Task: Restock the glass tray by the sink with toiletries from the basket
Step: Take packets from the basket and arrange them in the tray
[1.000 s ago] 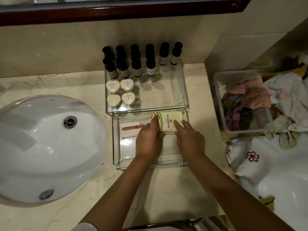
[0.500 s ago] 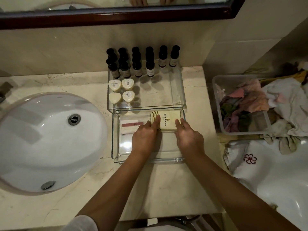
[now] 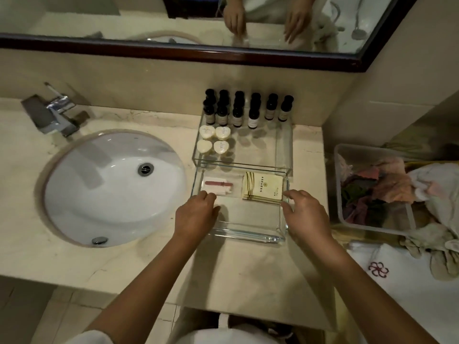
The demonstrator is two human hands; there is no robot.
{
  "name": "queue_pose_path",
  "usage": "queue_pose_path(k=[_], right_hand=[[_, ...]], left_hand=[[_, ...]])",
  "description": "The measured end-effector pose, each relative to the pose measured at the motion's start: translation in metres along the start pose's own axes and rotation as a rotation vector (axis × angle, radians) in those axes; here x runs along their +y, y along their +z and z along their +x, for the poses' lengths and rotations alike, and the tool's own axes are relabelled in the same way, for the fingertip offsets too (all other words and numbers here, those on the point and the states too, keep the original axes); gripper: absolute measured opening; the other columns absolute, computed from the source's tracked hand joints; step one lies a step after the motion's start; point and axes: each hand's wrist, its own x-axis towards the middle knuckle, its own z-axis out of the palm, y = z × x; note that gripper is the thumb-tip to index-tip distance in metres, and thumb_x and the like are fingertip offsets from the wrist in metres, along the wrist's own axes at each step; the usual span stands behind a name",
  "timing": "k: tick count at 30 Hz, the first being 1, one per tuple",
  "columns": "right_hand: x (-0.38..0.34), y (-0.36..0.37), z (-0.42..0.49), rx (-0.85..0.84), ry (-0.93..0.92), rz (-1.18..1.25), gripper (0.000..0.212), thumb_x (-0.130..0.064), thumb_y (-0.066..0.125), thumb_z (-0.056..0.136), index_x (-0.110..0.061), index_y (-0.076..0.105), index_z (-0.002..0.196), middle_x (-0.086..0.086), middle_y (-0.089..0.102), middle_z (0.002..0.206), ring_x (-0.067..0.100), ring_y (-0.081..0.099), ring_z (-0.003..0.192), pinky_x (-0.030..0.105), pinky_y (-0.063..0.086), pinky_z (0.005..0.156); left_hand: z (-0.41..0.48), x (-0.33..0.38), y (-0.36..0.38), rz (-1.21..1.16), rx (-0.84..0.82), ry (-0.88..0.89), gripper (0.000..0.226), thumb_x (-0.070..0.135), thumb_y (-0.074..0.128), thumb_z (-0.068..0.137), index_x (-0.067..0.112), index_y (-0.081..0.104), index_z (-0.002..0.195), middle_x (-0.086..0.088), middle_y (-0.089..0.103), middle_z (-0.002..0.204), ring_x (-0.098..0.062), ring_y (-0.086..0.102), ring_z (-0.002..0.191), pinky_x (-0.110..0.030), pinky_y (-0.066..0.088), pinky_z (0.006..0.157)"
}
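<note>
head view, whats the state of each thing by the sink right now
near glass tray: level, partly filled
cream packets: stacked flat inside it
nail file packet: flat inside it
bottles: upright, capped, in far tray
heart soaps: flat in far tray
tap: not running
left hand: at near tray's left wall, grip unclear
right hand: at its right wall, grip unclear

The near clear glass tray [image 3: 248,235] lies on the marble tabletop [image 3: 248,274], right of the round white sink [image 3: 111,194], before the far clear glass tray [image 3: 260,150], left of the clear plastic basket [image 3: 377,223].
</note>
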Motion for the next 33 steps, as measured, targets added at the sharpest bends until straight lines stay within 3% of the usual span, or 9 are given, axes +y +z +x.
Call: queue_pose_path(k=[5, 10, 17, 24, 33], right_hand=[[-0.034, -0.001, -0.005, -0.129, -0.144, -0.035, 0.035, -0.026, 0.052, 0.093, -0.017, 0.057, 0.126, 0.007, 0.058, 0.126, 0.028, 0.058, 0.109, 0.033, 0.046, 0.086], [-0.104, 0.016, -0.011, -0.239, -0.364, -0.124, 0.034, -0.027, 0.054, 0.092, -0.018, 0.058, 0.124, 0.005, 0.061, 0.123, 0.025, 0.06, 0.105, 0.03, 0.045, 0.084], [-0.222, 0.083, -0.083, -0.378, -0.698, -0.221, 0.031, -0.025, 0.052, 0.093, -0.02, 0.058, 0.122, 0.001, 0.065, 0.118, 0.019, 0.06, 0.107, 0.027, 0.043, 0.087], [-0.335, 0.18, -0.252, -0.513, -1.177, -0.349, 0.032, -0.03, 0.049, 0.093, -0.02, 0.058, 0.122, 0.004, 0.063, 0.121, 0.023, 0.058, 0.112, 0.029, 0.044, 0.088], [-0.412, 0.272, -0.493, -0.749, -1.832, -0.494, 0.041, -0.045, 0.042, 0.095, -0.025, 0.049, 0.13, -0.004, 0.054, 0.128, 0.019, 0.044, 0.124, 0.03, 0.039, 0.096]], left_hand=[[-0.032, -0.039, -0.019, -0.04, 0.049, -0.149, 0.028, 0.029, 0.045, 0.095, 0.011, 0.059, 0.111, -0.004, 0.06, 0.105, -0.027, 0.059, 0.095, -0.029, 0.039, 0.061], [-0.088, -0.09, -0.036, -0.085, 0.028, -0.412, 0.039, 0.039, 0.039, 0.097, 0.019, 0.044, 0.129, -0.001, 0.057, 0.118, -0.024, 0.057, 0.106, -0.032, 0.044, 0.073], [-0.24, -0.171, -0.029, -0.166, -0.055, -0.756, 0.036, 0.038, 0.041, 0.095, 0.016, 0.046, 0.123, -0.007, 0.056, 0.122, -0.027, 0.055, 0.112, -0.036, 0.047, 0.086], [-0.489, -0.219, 0.008, -0.222, -0.031, -1.231, 0.037, 0.037, 0.04, 0.096, 0.018, 0.047, 0.127, -0.003, 0.053, 0.124, -0.024, 0.053, 0.114, -0.035, 0.047, 0.087], [-0.71, -0.179, 0.052, -0.405, 0.05, -1.79, 0.039, 0.041, 0.043, 0.093, 0.018, 0.049, 0.123, -0.005, 0.047, 0.125, -0.025, 0.046, 0.119, -0.039, 0.045, 0.092]])
